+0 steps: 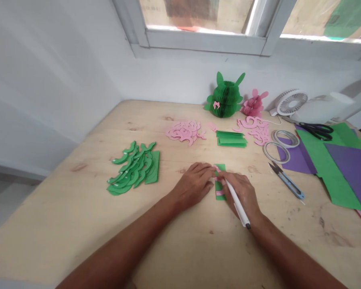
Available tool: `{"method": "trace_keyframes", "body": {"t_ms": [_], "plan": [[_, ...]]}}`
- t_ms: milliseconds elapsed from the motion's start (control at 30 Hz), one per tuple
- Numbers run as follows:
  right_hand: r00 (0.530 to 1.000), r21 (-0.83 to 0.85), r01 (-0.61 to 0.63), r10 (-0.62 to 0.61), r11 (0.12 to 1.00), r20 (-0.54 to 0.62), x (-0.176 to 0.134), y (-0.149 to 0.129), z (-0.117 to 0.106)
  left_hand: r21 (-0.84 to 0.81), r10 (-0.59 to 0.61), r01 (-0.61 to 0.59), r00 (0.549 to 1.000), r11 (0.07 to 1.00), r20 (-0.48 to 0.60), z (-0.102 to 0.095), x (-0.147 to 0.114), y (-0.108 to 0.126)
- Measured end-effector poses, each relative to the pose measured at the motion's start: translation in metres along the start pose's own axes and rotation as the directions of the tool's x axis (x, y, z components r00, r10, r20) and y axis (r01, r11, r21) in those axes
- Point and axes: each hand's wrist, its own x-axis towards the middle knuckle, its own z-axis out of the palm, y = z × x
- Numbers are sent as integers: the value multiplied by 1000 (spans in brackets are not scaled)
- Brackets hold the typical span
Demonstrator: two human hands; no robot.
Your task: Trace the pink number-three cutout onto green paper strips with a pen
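My right hand [242, 192] is closed around a white pen [237, 202], with its tip end low over a small green paper strip [220, 197]. On that strip lies a pink paper cutout [219, 193], partly covered by my fingers. My left hand [197, 180] rests on the table at the strip's left edge, fingers stretched out and their tips on the pink paper. Behind both hands sit folded green paper strips [231, 139]. A heap of pink cutouts [185, 131] lies back left of them, another pink heap [255, 130] back right.
Green curved cutouts [132, 168] are piled left. At right are blue thread snips [287, 180], tape rolls [276, 152], black scissors [317, 130] and green and purple sheets [349, 160]. Along the wall stand a green paper figure [227, 98], a pink one [254, 103] and a white fan [291, 102].
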Motion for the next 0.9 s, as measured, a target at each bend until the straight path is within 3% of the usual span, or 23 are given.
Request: {"method": "trace_keyframes", "body": {"t_ms": [900], "plan": [[1000,27,-30,30,999,-5,3,-4,-3,125,117,-122,992,985,45,0,-1,-5]]}}
